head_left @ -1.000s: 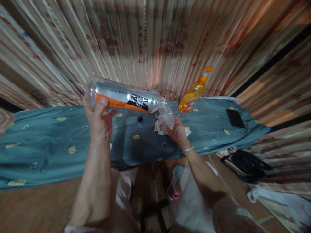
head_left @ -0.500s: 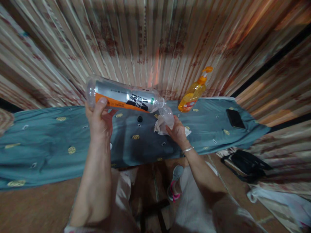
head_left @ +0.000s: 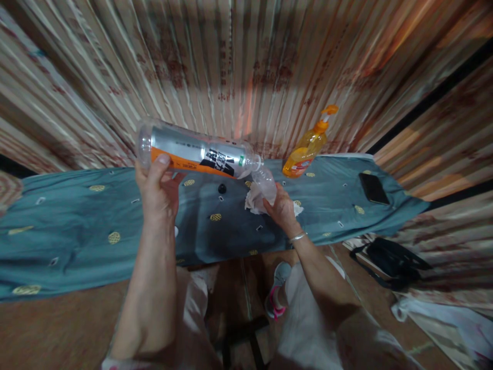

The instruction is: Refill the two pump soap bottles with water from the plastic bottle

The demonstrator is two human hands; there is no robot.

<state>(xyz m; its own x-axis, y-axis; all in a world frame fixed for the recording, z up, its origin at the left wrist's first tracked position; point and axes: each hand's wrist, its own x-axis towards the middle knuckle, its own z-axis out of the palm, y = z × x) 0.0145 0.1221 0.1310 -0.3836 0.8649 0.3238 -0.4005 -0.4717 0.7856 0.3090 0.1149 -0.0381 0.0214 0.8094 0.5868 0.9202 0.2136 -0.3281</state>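
Note:
A large clear plastic bottle [head_left: 192, 150] with a silver and orange label lies nearly level in the air, its neck to the right and slightly lower. My left hand [head_left: 157, 187] is closed round its base end. The bottle's uncapped mouth meets the opening of a small clear plastic bottle [head_left: 264, 184], which is tilted up towards it. My right hand [head_left: 283, 206] grips that small bottle near its lower end. Behind it a crumpled white tissue [head_left: 252, 201] rests on the cloth. A small black cap [head_left: 222, 189] lies between my hands. Whether liquid is flowing cannot be made out.
The table wears a teal patterned cloth [head_left: 88, 216]. An orange pump bottle [head_left: 305, 151] stands at its back edge, and a black phone [head_left: 373, 188] lies at the right. Pleated curtains [head_left: 215, 67] hang close behind. A black bag [head_left: 393, 262] sits at the lower right.
Hardly anything differs. Both hands keep the two bottles mouth to mouth in the same place.

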